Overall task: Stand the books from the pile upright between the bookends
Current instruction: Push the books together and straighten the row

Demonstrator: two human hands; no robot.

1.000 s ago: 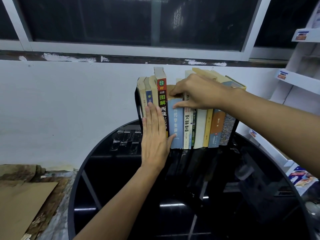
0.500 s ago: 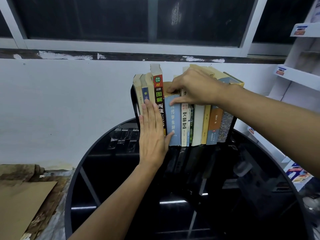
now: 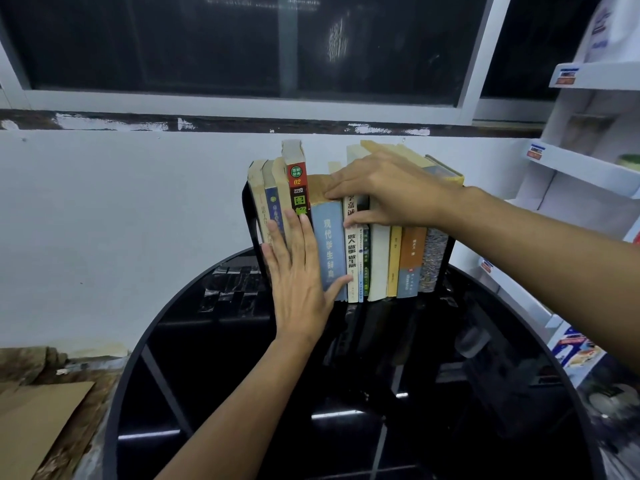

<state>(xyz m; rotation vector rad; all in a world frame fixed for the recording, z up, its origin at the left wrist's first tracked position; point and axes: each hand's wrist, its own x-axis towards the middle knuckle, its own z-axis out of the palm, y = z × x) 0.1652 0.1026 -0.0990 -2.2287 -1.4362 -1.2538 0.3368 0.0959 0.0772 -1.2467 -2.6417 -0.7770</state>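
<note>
Head camera: the books [image 3: 408,261] stand upright in a row between the black bookends [image 3: 250,220], and no pile shows, so the task looks nearly done. The left hand [image 3: 298,271] lies flat, fingers straight, against the spines; the right hand [image 3: 388,192] clasps book tops just above it. Beneath both: round black glass table [image 3: 214,393]; behind, white wall [image 3: 121,220], dark window [image 3: 207,46].

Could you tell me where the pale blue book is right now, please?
In the head view, the pale blue book stands left of the row's middle, between the red-and-black book and a white-spined book.
</note>
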